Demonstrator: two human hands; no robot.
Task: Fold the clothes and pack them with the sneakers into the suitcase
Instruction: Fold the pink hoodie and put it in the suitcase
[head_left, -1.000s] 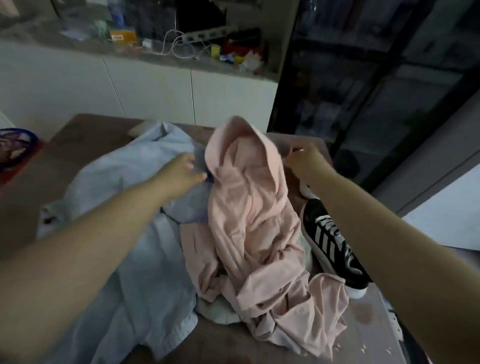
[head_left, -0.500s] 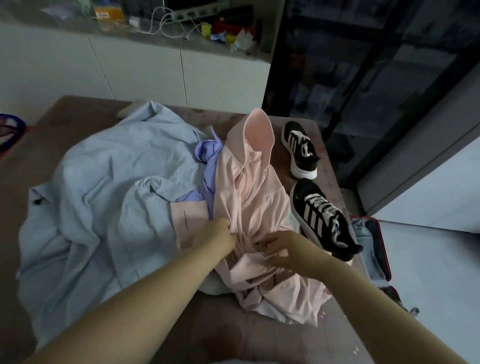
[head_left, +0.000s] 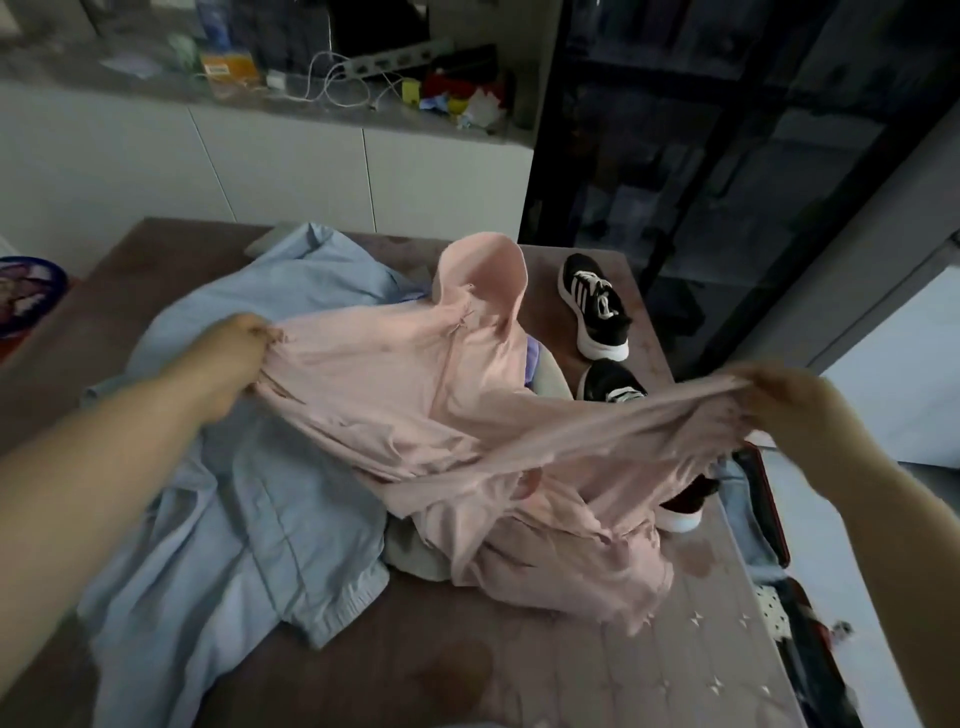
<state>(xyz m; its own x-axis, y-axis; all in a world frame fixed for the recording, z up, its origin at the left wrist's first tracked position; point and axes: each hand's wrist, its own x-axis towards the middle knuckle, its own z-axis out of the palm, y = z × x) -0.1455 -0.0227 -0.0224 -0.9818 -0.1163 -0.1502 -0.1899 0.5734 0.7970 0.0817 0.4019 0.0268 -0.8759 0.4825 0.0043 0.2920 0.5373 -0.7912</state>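
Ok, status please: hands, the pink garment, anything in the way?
Left hand, right hand: both grip pink hooded fabric jacket, spread out. Near black-and-white sneaker partly under it. Not folded yet.

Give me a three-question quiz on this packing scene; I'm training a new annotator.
1. True or false: the left hand and the right hand both grip the pink hoodie.
2. The far sneaker is: A) upside down, B) upright on the bed, C) held in a hand.
3. Which garment lies beneath the left forearm?
Key: 1 true; 2 B; 3 the light blue jacket.
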